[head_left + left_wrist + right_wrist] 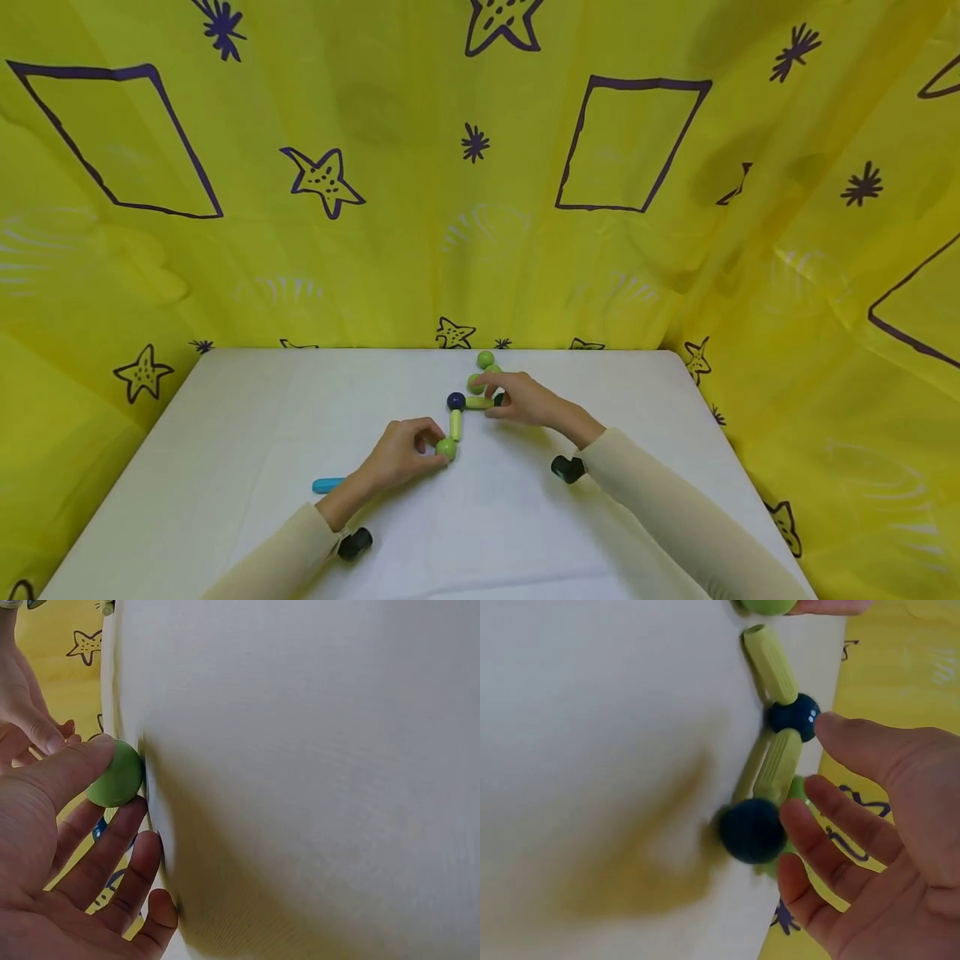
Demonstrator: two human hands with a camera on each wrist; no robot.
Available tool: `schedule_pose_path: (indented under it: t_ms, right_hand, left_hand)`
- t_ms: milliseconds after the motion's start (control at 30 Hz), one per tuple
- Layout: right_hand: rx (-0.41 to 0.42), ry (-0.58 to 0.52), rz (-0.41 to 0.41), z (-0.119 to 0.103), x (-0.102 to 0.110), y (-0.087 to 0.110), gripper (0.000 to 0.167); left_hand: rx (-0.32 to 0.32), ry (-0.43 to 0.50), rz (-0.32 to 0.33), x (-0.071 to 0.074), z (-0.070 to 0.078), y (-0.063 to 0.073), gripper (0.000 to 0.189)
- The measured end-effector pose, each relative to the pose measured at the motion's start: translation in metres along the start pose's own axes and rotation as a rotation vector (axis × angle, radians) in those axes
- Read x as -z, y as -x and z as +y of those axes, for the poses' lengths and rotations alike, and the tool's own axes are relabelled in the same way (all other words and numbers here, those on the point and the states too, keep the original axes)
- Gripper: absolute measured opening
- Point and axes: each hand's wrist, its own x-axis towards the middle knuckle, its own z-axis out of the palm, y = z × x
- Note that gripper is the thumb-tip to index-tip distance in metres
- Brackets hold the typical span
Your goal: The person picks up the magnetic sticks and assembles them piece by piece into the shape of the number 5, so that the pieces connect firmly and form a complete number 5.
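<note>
- Near the middle of the head view, on the white table, lay a small chain of rods and balls: a green ball at its lower end, a light green rod rising from it to a dark blue ball, and a second green rod running right from that ball.
- Built so far, as I judged it, was an L of two rods and their balls; a further dark ball sat at the right end of the second rod.
- Left loose were a blue rod at lower left of the chain, beside the left forearm, and two green balls near the table's far edge, so the build looked partly done.
- Long axes: the first rod ran up and down the head view, toward the far edge; the second lay across it, left to right, meeting it at about a right angle.
- Left hand pinched the lower green ball between thumb and curled fingers; the left wrist view showed the thumb pressed on it.
- Right hand hovered at the right end of the second rod with fingers bent over it; in the right wrist view the fingers were spread and relaxed, close to the dark ball but gripping nothing that I could see.
</note>
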Motion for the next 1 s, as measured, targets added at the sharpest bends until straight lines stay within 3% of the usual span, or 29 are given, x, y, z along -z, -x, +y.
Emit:
schedule_pose_path:
  t_ms: [367,533,667,1000]
  right_hand:
    - [0.056,-0.097,-0.158,-0.013,-0.015,-0.018,0.047]
    - [0.026,-0.061,-0.213,-0.019,-0.022,-0.021,0.047]
    - [0.006,0.028,-0.213,-0.020,-0.028,-0.024,0.046]
    - [0.021,0.116,-0.155,-0.025,-0.041,-0.028,0.038]
  left_hand:
    - [-0.014,-0.006,0.018,0.000,-0.002,0.002,0.021]
    - [-0.030,0.005,0.021,-0.001,-0.002,0.002,0.020]
    - [-0.029,0.009,0.024,0.000,-0.002,0.003,0.020]
    - [-0.021,-0.002,0.027,0.000,-0.003,0.003,0.021]
